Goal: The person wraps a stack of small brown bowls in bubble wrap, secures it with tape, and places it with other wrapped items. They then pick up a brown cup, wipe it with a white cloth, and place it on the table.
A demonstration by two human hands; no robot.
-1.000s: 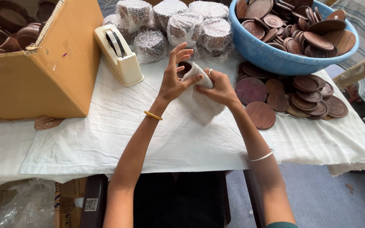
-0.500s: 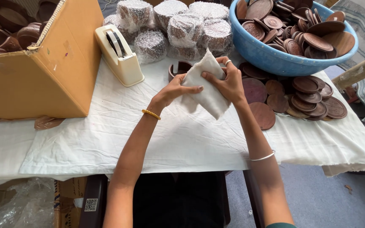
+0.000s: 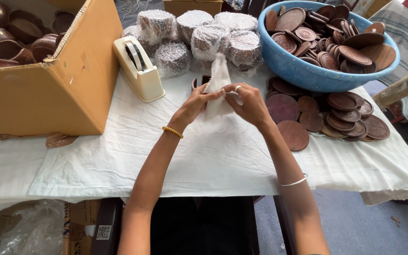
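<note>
- While both hands meet above the middle of the surface (image 3: 223, 156), which is draped in white cloth, they pinch one piece of white wrapping sheet (image 3: 218, 80) between them.
- Left hand (image 3: 195, 101): fingers closed on the lower left edge of the sheet; a beaded yellow bracelet (image 3: 172, 131) sits at the wrist.
- Right hand (image 3: 250, 104): fingers closed on the lower right part of the same sheet; a ring shows on one finger and a thin silver bangle (image 3: 293, 181) circles the forearm.
- Wrapping sheet: gathered at the fingers and standing upward in a narrow peak, in front of the wrapped bundles.
- Small dark round piece (image 3: 199, 81): just behind the hands, mostly hidden by the sheet; whether it touches the sheet cannot be told.
- Wrapped bundles (image 3: 204, 35): a cluster of round stacks in shiny film at the far edge.
- Tape dispenser (image 3: 139, 68): cream-coloured, left of the hands, beside the cardboard box (image 3: 57, 80) that holds dark wooden bowls.
- Blue basin (image 3: 308, 71): far right, heaped with dark round wooden discs.
- Loose wooden discs (image 3: 327, 113): spread and stacked on the cloth right of the hands, below the basin.
</note>
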